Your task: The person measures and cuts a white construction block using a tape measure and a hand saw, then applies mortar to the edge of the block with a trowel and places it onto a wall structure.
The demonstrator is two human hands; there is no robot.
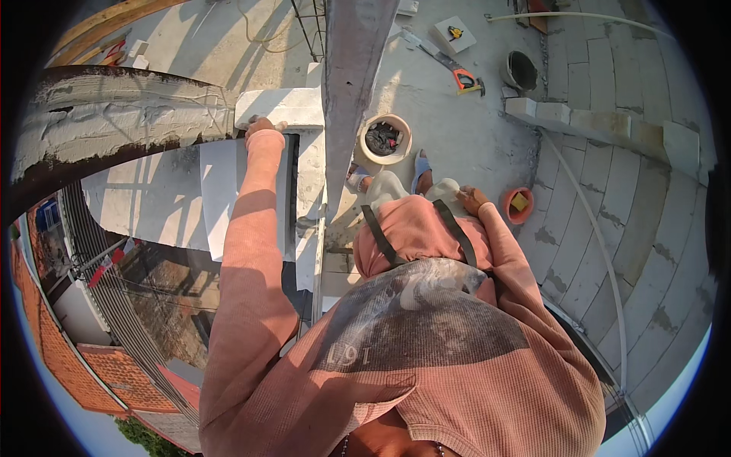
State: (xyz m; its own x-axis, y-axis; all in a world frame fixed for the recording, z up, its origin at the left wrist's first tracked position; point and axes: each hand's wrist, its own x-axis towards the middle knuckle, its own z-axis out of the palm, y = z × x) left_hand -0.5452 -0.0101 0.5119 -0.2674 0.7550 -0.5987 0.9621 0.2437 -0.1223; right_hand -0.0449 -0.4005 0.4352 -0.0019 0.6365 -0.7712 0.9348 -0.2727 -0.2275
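My left arm reaches forward to a white building block on the wall top. My left hand has its fingers curled over the block's near edge. The block meets the end of a curved wall section smeared with grey mortar. On my right knee lies my right hand, fingers loosely extended on the light trousers, holding nothing that I can see. Close to it stands a pink bucket with a yellow thing inside. A cream bucket holding dark stuff sits ahead of my feet.
A grey upright post rises close in front. Farther off lie a handsaw with an orange handle, a white block bearing a tape measure, and a black bucket. A block wall runs along the right; rooftops show below left.
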